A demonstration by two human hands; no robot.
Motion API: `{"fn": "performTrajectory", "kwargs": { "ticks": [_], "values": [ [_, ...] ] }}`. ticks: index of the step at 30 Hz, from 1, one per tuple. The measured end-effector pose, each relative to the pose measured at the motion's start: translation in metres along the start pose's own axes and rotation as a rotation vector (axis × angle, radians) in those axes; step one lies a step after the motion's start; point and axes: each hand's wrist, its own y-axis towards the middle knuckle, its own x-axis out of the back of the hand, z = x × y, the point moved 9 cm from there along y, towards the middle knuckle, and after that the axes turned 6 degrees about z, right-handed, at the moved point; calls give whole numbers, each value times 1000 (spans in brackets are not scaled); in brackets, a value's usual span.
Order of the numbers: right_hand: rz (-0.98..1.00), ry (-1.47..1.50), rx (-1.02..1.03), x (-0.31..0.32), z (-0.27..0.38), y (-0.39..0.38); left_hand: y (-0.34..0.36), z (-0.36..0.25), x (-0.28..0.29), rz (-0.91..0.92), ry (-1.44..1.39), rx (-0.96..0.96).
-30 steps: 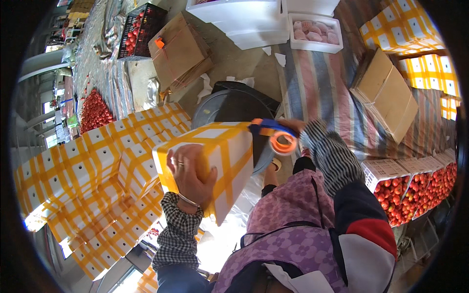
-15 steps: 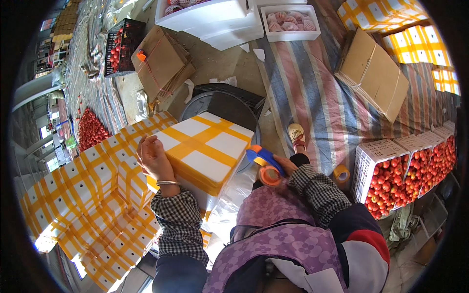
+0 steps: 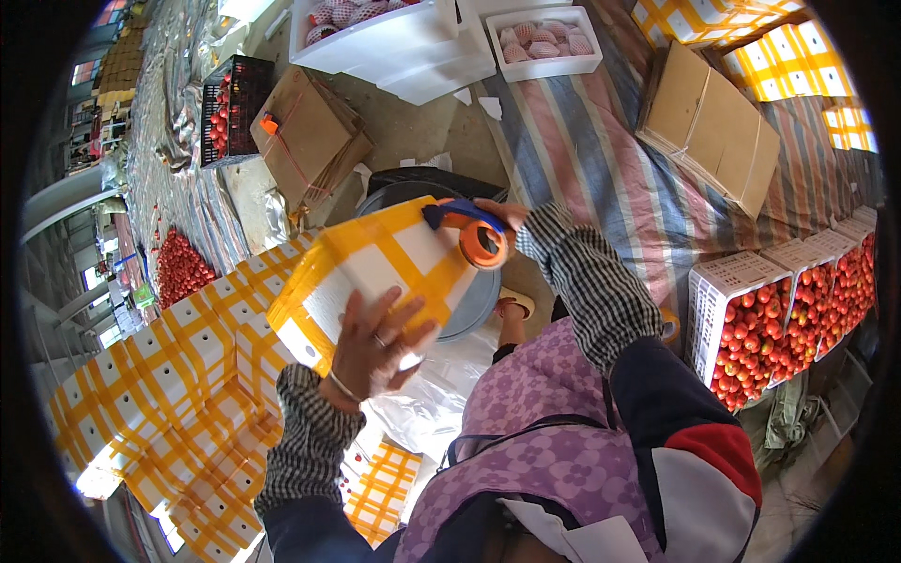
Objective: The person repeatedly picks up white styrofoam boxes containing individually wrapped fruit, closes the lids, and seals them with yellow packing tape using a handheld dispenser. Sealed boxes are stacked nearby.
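A white foam box, banded with yellow tape, is tilted on top of a dark round tub. My left hand lies with spread fingers against the box's near side. In my right hand is a blue tape dispenser with an orange roll, its front end at the box's far right edge. Part of that hand is hidden behind the dispenser and the checked sleeve.
Taped foam boxes are stacked at the left. White crates of tomatoes line the right side. Folded cardboard lies on a striped sheet. Another cardboard bundle and a black crate stand at far left.
The box has turned and tipped. My left hand went from its left edge to its near side. My right hand brought the tape dispenser up and left to the box's far right edge.
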Motion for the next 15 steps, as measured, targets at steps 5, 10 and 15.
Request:
{"fn": "performTrajectory", "kwargs": {
  "ticks": [5,10,15],
  "values": [
    [3,-636,328,25,63,54,40,33,26,-248,-110,234],
    [12,-573,164,57,21,-24,12,97,19,-437,-144,610],
    [91,-364,164,158,-71,-9,-6,153,6,-545,-196,914]
  ]
}}
